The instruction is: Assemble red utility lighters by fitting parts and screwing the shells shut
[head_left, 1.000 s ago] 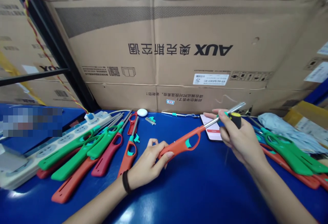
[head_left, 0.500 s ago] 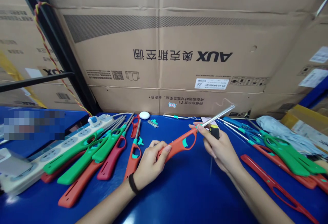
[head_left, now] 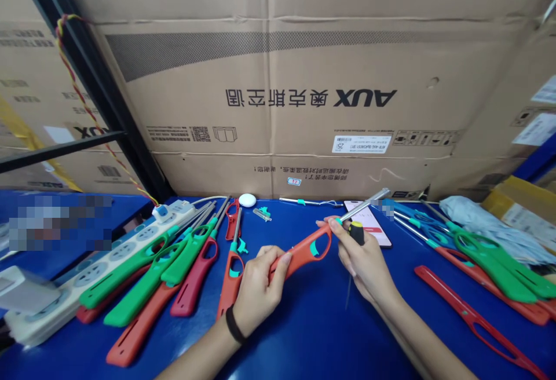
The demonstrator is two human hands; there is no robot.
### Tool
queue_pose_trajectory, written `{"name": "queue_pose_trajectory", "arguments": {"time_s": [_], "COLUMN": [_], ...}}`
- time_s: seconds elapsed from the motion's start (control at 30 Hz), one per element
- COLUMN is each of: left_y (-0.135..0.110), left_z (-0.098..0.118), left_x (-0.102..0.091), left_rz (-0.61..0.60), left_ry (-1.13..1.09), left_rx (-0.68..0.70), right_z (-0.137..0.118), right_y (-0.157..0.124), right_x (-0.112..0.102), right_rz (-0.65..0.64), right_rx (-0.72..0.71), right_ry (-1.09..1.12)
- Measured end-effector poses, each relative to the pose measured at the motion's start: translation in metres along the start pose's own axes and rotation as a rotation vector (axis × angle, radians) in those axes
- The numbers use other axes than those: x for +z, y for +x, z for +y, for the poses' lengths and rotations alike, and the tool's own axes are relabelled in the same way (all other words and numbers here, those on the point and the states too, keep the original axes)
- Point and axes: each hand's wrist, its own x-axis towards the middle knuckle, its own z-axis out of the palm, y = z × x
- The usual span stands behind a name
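Observation:
An orange-red gas lighter [head_left: 300, 254] with a green trigger and a metal tube is held tilted, its tube pointing up to the right. My left hand [head_left: 259, 287] is closed around the handle's lower end. At the neck, where the tube begins, the fingers of my right hand [head_left: 369, 263] pinch the lighter. That same hand also keeps a screwdriver [head_left: 357, 233] in its palm, with a black and yellow handle and a thin shaft pointing down. Another orange lighter [head_left: 227, 287] lies just beside my left hand. One red handle shell [head_left: 469, 316] lies to the right.
Several green and red lighters [head_left: 143, 287] lie at left against a white power strip [head_left: 98, 273]. More lighters [head_left: 499, 270] are piled at right. A phone [head_left: 369, 222], a white round object [head_left: 247, 200] and small clear and green parts [head_left: 262, 214] sit near the cardboard box [head_left: 304, 136].
Both hands and the lighter sit slightly lower in view, and the camera view has shifted a little. More of the phone shows behind my right hand. The grip on the lighter looks the same.

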Motion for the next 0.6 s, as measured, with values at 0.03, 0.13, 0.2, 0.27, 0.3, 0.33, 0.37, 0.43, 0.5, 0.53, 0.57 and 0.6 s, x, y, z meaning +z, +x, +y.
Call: {"name": "queue_pose_trajectory", "arguments": {"time_s": [0.03,0.13,0.2,0.27,0.3,0.33,0.37,0.43,0.5,0.53,0.57,0.6], "left_y": [-0.001,-0.002,-0.003,-0.003,-0.002,-0.002,-0.001,0.000,0.000,0.000,-0.001,-0.001], "left_z": [0.000,-0.002,-0.002,-0.002,-0.002,-0.002,-0.002,-0.002,-0.003,-0.003,-0.003,-0.003], "left_x": [0.000,-0.001,-0.001,-0.001,-0.001,-0.002,-0.002,-0.003,-0.004,-0.005,-0.005,-0.005], "left_rz": [0.007,0.011,0.015,0.011,0.005,-0.003,-0.009,-0.020,-0.024,-0.024,-0.021,-0.013], "left_ry": [0.034,0.118,0.148,0.147,0.137,0.126,0.114,0.098,0.096,0.100,0.107,0.118], "left_rx": [0.032,0.124,0.159,0.157,0.151,0.149,0.156,0.189,0.222,0.228,0.228,0.222], "right_z": [0.000,0.002,0.002,0.001,0.000,-0.002,-0.003,-0.006,-0.009,-0.010,-0.010,-0.011], "right_y": [0.000,-0.001,-0.002,-0.003,-0.004,-0.004,-0.005,-0.007,-0.009,-0.010,-0.010,-0.010], "right_x": [0.001,0.004,0.005,0.005,0.005,0.004,0.003,-0.001,-0.005,-0.008,-0.010,-0.012], "right_rz": [0.009,0.022,0.037,0.036,0.024,0.005,-0.017,-0.047,-0.054,-0.050,-0.041,-0.028], "right_rx": [0.005,0.022,0.030,0.038,0.036,0.027,0.013,-0.022,-0.027,-0.018,-0.008,-0.002], "right_ry": [0.006,0.020,0.031,0.029,0.017,0.002,-0.012,-0.032,-0.044,-0.052,-0.059,-0.066]}}
